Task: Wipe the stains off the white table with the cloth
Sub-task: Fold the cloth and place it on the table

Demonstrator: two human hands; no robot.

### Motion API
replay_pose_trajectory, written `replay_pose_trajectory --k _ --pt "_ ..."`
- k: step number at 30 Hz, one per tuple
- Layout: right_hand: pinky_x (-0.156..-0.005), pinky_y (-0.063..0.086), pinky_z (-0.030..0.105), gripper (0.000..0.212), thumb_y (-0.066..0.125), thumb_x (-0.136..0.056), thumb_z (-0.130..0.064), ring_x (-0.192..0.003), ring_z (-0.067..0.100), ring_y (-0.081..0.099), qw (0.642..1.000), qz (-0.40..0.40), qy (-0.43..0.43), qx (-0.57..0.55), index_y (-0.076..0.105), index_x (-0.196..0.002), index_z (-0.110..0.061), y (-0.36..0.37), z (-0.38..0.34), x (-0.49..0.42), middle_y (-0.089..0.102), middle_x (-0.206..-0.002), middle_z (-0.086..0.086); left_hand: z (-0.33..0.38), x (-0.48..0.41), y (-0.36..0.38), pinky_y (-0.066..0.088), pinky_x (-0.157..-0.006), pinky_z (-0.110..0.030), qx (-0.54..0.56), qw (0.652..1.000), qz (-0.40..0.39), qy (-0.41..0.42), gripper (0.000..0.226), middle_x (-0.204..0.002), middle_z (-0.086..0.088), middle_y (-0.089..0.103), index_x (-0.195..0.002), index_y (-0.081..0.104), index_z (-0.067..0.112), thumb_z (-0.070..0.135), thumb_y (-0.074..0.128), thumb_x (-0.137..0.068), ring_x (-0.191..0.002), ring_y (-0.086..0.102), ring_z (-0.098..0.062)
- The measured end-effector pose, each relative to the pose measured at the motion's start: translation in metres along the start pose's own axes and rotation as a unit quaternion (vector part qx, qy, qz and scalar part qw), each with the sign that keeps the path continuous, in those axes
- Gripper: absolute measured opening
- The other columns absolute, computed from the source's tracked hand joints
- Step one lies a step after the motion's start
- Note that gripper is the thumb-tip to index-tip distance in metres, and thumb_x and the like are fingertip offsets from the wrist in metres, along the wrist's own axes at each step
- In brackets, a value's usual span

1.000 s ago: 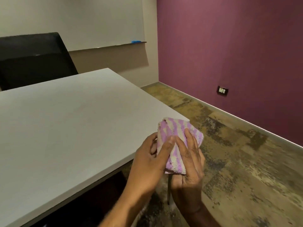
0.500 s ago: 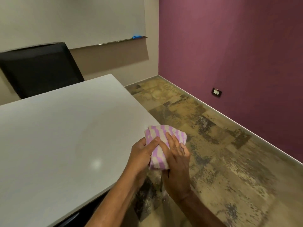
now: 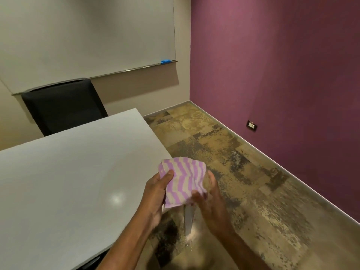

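- Since the earlier frame, the view has tilted up, and the purple-and-white striped terry cloth (image 3: pixel 183 184) has spread wider between the hands.
- Left hand (image 3: pixel 157 193) pinches its left edge; right hand (image 3: pixel 209 203) grips the lower right corner, just off the corner of the white laminate table (image 3: pixel 68 182).
- Judged: cloth being readied; next, press it flat on the tabletop. No stains discernible.
- Black office chair (image 3: pixel 62 106), whiteboard (image 3: pixel 87 36), magenta wall (image 3: pixel 282 65), mottled carpet (image 3: pixel 243 182).
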State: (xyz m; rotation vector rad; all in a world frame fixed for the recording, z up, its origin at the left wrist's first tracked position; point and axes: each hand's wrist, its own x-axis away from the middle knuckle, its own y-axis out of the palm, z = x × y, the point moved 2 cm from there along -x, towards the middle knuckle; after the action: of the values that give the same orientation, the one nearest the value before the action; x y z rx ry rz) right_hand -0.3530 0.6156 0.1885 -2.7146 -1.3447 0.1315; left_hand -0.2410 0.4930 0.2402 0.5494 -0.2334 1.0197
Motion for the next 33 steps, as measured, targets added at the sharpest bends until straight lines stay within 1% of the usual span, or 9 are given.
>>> replay_pose_trajectory --k 2,6,9,11,17,20,25,29,33 --pt "-0.074 0.049 0.002 0.09 0.061 -0.082 -0.076 -0.108 -0.021 0.054 0.997 0.028 0.051 -0.053 0.024 -0.155 -0.039 -0.006 -0.001 -0.012 0.043 -0.147 -0.023 0.011 0.002 0.01 0.06 -0.083 -0.037 0.017 1.0 -0.004 0.009 0.033 -0.111 -0.009 0.078 -0.126 0.066 0.007 0.021 0.066 -0.097 -0.098 0.077 -0.025" --pt "-0.061 0.054 0.012 0.051 0.057 -0.097 -0.058 -0.094 0.001 0.07 0.973 0.024 0.189 -0.127 0.055 -0.136 -0.026 -0.017 -0.012 -0.048 0.07 -0.121 -0.008 0.028 0.001 0.024 0.063 -0.068 -0.03 0.06 0.998 -0.022 0.002 0.029 -0.111 -0.011 0.078 -0.122 0.066 0.006 0.018 0.065 -0.097 -0.094 0.077 -0.023" --pt "-0.085 0.062 0.036 0.056 0.061 -0.092 -0.065 -0.102 0.019 0.076 0.952 -0.027 0.232 -0.196 0.064 -0.13 -0.023 -0.009 -0.014 -0.074 0.077 -0.116 0.001 0.036 -0.01 0.025 0.064 -0.073 -0.031 0.073 0.997 -0.025 -0.006 0.031 -0.114 -0.012 0.077 -0.124 0.066 0.006 0.02 0.066 -0.096 -0.099 0.076 -0.024" --pt "-0.103 0.055 0.051 0.068 0.066 -0.086 -0.069 -0.115 0.029 0.071 0.932 -0.044 0.253 -0.256 0.063 -0.135 -0.023 -0.004 -0.01 -0.091 0.074 -0.125 0.007 0.041 -0.02 0.021 0.064 -0.074 -0.031 0.078 0.997 -0.018 -0.008 0.031 -0.114 -0.011 0.077 -0.124 0.066 0.007 0.021 0.065 -0.097 -0.098 0.077 -0.024" --pt "-0.114 0.033 0.071 0.073 0.07 -0.085 -0.067 -0.132 0.043 0.057 0.92 -0.096 0.249 -0.286 0.063 -0.138 -0.017 0.007 -0.002 -0.148 0.064 -0.138 0.02 0.058 -0.054 0.003 0.061 -0.09 -0.039 0.104 0.994 -0.025 -0.036 0.039 -0.121 -0.014 0.074 -0.13 0.064 0.007 0.024 0.066 -0.095 -0.108 0.073 -0.028" --pt "-0.115 0.035 0.068 0.082 0.079 -0.079 -0.062 -0.131 0.042 0.058 0.91 -0.128 0.275 -0.284 0.06 -0.14 -0.012 0.016 -0.002 -0.172 0.062 -0.139 0.022 0.065 -0.07 -0.005 0.055 -0.1 -0.043 0.09 0.995 -0.032 -0.043 0.042 -0.124 -0.014 0.073 -0.132 0.063 0.007 0.029 0.066 -0.095 -0.116 0.07 -0.031" --pt "-0.108 0.047 0.06 0.058 0.066 -0.093 -0.047 -0.122 0.039 0.064 0.892 -0.176 0.3 -0.288 0.064 -0.135 -0.006 0.029 0.0 -0.207 0.066 -0.134 0.022 0.079 -0.091 -0.013 0.059 -0.09 -0.035 0.075 0.996 -0.013 -0.037 0.04 -0.122 -0.011 0.075 -0.129 0.067 0.011 0.033 0.064 -0.096 -0.113 0.071 -0.029" --pt "-0.095 0.059 0.048 0.09 0.095 -0.064 -0.043 -0.122 0.035 0.066 0.873 -0.225 0.325 -0.285 0.06 -0.138 -0.005 0.032 0.002 -0.236 0.066 -0.134 0.02 0.082 -0.108 -0.016 0.056 -0.096 -0.04 0.079 0.996 0.022 -0.031 0.042 -0.121 -0.011 0.075 -0.129 0.067 0.012 0.037 0.067 -0.094 -0.113 0.071 -0.03" --pt "-0.073 0.065 0.039 0.062 0.074 -0.081 -0.033 -0.099 0.03 0.076 0.857 -0.293 0.354 -0.232 0.059 -0.132 -0.001 0.025 0.005 -0.273 0.075 -0.116 0.02 0.082 -0.125 -0.007 0.057 -0.097 -0.039 0.081 0.993 0.08 -0.013 0.04 -0.119 -0.008 0.076 -0.128 0.067 0.015 0.038 0.065 -0.096 -0.111 0.073 -0.027"
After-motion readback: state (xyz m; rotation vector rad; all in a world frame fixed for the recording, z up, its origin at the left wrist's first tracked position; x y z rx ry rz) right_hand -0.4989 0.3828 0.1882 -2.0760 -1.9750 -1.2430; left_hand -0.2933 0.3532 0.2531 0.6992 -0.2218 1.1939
